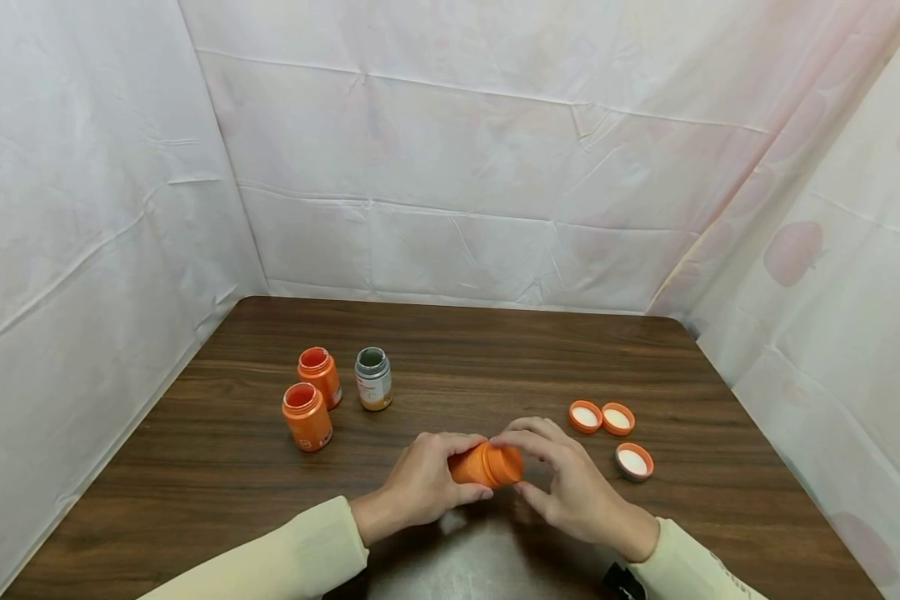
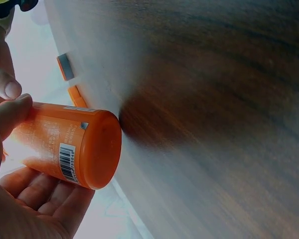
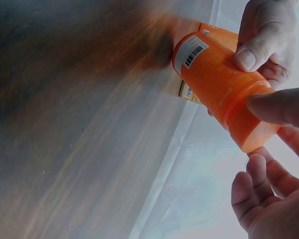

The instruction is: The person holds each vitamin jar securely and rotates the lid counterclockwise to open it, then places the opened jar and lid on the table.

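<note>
Near the table's front edge, my left hand [image 1: 422, 482] grips an orange bottle [image 2: 52, 139] round its body, thumb on one side and fingers on the other. The bottle is tipped onto its side, its capped end toward my right hand [image 1: 573, 483]. An orange screw cap [image 1: 506, 465] sits on that end. My right hand's thumb and fingers pinch this cap, as the right wrist view shows. A barcode label [image 2: 67, 162] is visible near the bottle's base.
Two uncapped orange bottles [image 1: 309, 423] and an uncapped grey bottle [image 1: 374, 387] stand upright on the left of the wooden table [image 1: 480, 342]. Two orange caps [image 1: 618, 419] and a grey-sided cap [image 1: 634, 462] lie at the right, their white liners up. Pale curtains [image 1: 450, 167] surround the table.
</note>
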### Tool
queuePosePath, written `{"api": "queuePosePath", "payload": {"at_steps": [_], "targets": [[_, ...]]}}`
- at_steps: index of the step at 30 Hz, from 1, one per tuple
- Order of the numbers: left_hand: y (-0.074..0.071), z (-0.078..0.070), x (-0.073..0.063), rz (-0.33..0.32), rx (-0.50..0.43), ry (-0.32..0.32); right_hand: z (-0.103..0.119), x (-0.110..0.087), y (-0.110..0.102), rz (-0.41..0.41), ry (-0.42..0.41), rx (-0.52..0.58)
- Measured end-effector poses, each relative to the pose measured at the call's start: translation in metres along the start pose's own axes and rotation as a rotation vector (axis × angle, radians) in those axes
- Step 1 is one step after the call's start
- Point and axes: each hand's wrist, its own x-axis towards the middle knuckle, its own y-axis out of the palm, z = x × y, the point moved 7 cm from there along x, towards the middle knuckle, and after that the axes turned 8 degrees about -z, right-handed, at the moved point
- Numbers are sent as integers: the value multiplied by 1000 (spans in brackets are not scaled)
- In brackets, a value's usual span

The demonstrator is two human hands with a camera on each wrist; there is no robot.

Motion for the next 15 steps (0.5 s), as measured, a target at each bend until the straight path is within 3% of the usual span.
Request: {"api": "queuePosePath", "payload": {"at_steps": [8, 15], "targets": [[-1, -1, 0, -8, 11, 12, -2, 1, -1, -28, 42, -17], [0, 0, 0, -9, -1, 2, -8, -2, -3, -73, 144, -97]]}}
